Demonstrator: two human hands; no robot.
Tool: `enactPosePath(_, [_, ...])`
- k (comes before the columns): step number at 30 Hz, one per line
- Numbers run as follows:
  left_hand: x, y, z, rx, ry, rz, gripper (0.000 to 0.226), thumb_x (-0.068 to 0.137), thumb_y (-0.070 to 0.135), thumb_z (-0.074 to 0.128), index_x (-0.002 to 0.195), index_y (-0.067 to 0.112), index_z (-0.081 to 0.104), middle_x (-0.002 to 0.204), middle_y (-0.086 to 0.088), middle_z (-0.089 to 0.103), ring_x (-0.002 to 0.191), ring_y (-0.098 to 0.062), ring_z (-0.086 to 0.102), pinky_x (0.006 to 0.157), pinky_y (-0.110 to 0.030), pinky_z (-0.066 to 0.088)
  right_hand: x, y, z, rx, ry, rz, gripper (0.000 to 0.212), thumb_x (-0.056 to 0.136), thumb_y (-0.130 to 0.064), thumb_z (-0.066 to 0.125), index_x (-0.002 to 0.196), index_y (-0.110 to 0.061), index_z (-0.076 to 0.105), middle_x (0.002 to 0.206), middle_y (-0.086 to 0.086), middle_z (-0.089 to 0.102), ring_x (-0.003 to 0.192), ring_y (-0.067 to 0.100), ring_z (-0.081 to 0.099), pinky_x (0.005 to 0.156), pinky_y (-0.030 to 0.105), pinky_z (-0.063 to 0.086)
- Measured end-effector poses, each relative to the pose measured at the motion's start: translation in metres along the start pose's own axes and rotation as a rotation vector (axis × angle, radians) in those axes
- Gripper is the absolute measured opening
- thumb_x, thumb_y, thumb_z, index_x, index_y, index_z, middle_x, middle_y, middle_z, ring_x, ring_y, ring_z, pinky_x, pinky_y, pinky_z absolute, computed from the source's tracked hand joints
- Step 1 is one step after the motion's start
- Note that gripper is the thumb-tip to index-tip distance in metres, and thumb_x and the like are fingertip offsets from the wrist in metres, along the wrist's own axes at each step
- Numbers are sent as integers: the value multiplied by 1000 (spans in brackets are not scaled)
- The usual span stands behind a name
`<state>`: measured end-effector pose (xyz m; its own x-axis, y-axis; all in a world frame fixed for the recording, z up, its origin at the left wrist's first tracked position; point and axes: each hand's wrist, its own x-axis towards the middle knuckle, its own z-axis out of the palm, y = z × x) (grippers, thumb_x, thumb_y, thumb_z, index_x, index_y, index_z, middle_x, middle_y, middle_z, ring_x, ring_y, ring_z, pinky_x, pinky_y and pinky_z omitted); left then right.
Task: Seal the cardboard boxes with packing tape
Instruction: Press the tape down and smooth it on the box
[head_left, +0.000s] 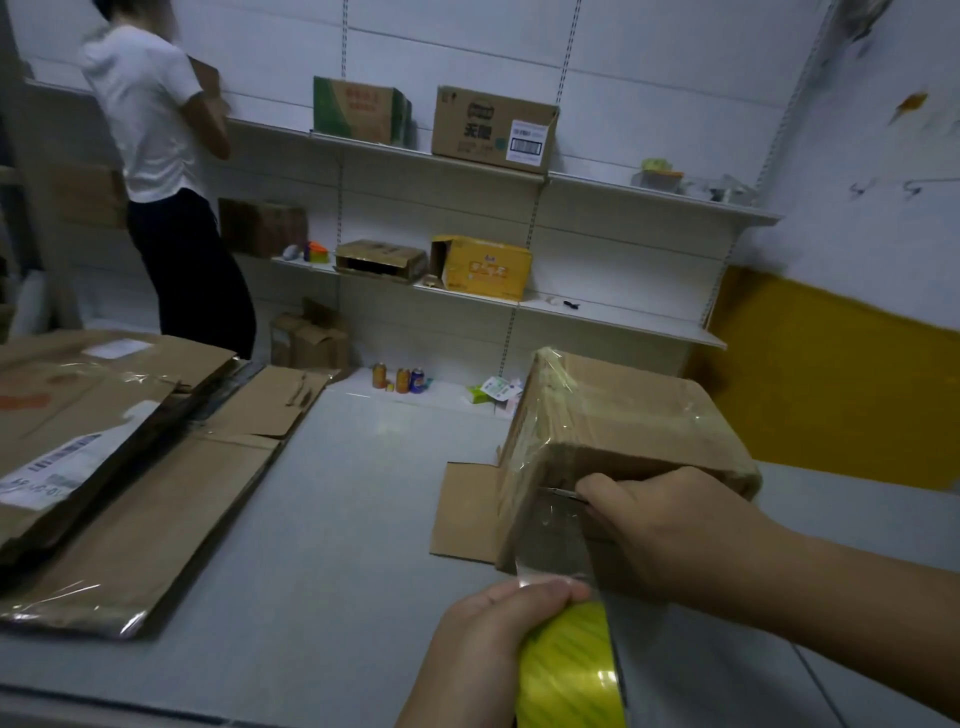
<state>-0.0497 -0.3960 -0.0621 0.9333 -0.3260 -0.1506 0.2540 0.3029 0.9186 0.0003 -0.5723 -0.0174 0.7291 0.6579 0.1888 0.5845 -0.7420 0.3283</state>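
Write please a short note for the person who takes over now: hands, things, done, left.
Left grip holds the yellow tape roll. Right grip pinches a small blade at the tape strip stretched from roll to box. The box sits on the table, tape already over its top; one flap lies flat beside it. Left to do: cut the strip, press it down, probably seal that flap.

Someone in a white tee and dark trousers (150, 156) stands far left, back turned, arms up at the white wall shelves (623, 317). Three drink cans (402, 378) sit on the bottom ledge, with green-and-white packets (491, 391) near them on the right. A mustard-yellow panel (831, 384) covers the lower right wall.
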Motion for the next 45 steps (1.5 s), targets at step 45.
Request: enactPosePath(45, [16,10,-26,168,-104,-55,12,45,19,78,57,20,76,73,4,73,81,-11,67,89,-27,47,12,-3,7,205,189,-12,20,93,-33,35,87,-26,52,59,-11,56,42,1,42,39,6,17])
